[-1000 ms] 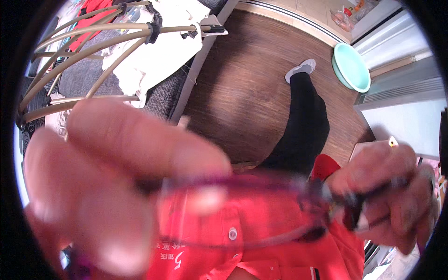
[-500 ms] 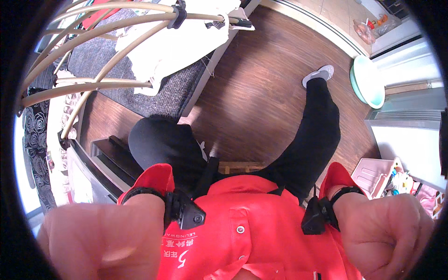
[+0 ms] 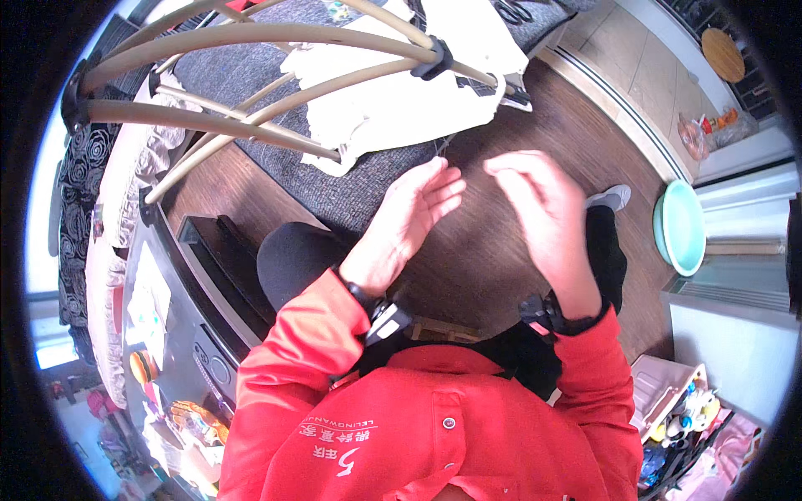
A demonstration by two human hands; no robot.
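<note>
My left hand (image 3: pixel 409 210) is raised in front of me, its fingers extended and the palm turned inward, holding nothing. Facing it across a small gap is my right hand (image 3: pixel 547 209), slightly blurred, with curved fingers and nothing visible in them. Beyond both hands a white cloth (image 3: pixel 401 125) lies on a dark grey woven surface (image 3: pixel 292 179). Curved tan rods (image 3: pixel 267 35) joined by black connectors (image 3: pixel 433 60) form a frame that reaches over this cloth from the upper left. My left fingertips are nearest the cloth's near edge but apart from it.
Brown wooden floor (image 3: pixel 476 267) lies below my hands. A mint-green basin (image 3: pixel 681 227) leans at the right, above a pink bin (image 3: pixel 664 384) and toys. On the left stands a grey-topped cabinet (image 3: pixel 180 292) with small items. Scissors (image 3: pixel 511 12) lie at the far edge.
Both hands have moved from low and wide at the lower corners to the middle, and their fingers have opened out. The view has shifted, bringing the cabinet's items into sight.
</note>
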